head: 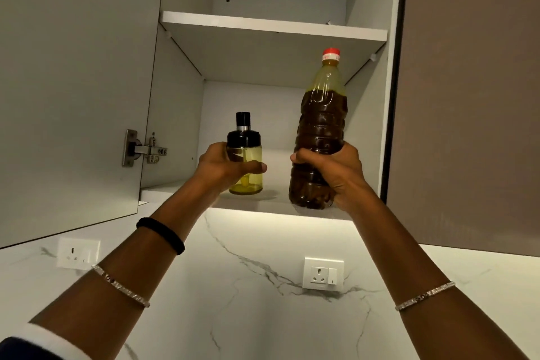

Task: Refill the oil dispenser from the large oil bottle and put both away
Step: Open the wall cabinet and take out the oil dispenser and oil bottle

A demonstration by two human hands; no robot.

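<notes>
The small glass oil dispenser [245, 155] with a black cap stands on the lower shelf [271, 204] of an open wall cabinet; only a thin layer of yellow oil shows at its bottom. My left hand [225, 165] grips its body from the left. The large plastic oil bottle [320, 131], red-capped and mostly full of dark oil, stands upright at the shelf's front right. My right hand [336, 171] grips its lower half. Whether the bottle's base rests on the shelf I cannot tell.
The cabinet door [73, 90] hangs open to the left on a metal hinge [143, 149]. An upper shelf [274, 29] sits above. A brown closed cabinet [473, 96] is on the right. Below, a marble backsplash carries two wall sockets [323, 273] [77, 253].
</notes>
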